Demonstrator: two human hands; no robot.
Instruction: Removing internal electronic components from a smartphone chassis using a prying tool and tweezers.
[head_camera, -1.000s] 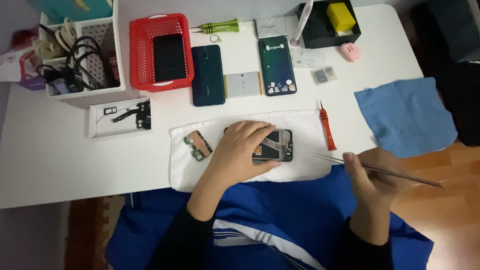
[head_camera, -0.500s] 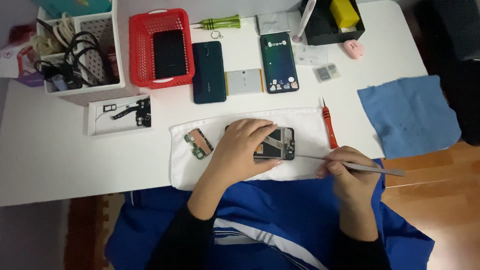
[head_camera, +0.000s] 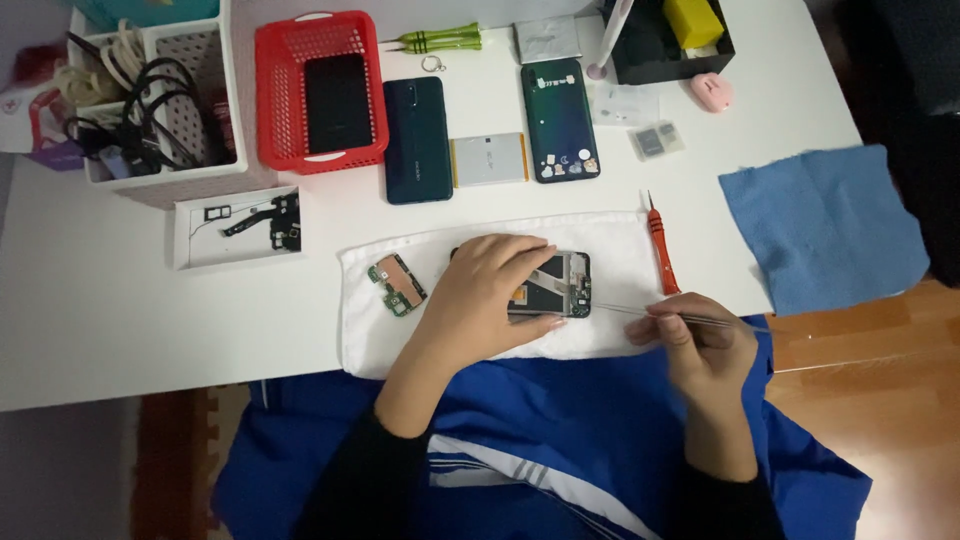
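An opened phone body (head_camera: 556, 284) lies on a white cloth (head_camera: 600, 245) at the table's near edge. My left hand (head_camera: 480, 295) presses down on it, fingers spread over its left part. My right hand (head_camera: 700, 345) pinches thin metal tweezers (head_camera: 640, 312), whose tips point left and reach the phone's right end. A small green circuit board (head_camera: 397, 284) rests on the cloth, left of my left hand. An orange-handled screwdriver (head_camera: 660, 245) lies at the cloth's right edge, just above my right hand.
Behind the cloth sit a dark phone (head_camera: 417, 140), a flat silver battery (head_camera: 488, 159), a green phone back (head_camera: 558, 120) and a red basket (head_camera: 318, 90) holding a black phone. White cable bin (head_camera: 150, 100) and parts tray (head_camera: 238, 226) at left; blue cloth (head_camera: 825, 225) at right.
My right hand has moved left with the tweezers, bringing their tips from off the table's edge up to the phone's right end. My left hand has stayed on the phone.
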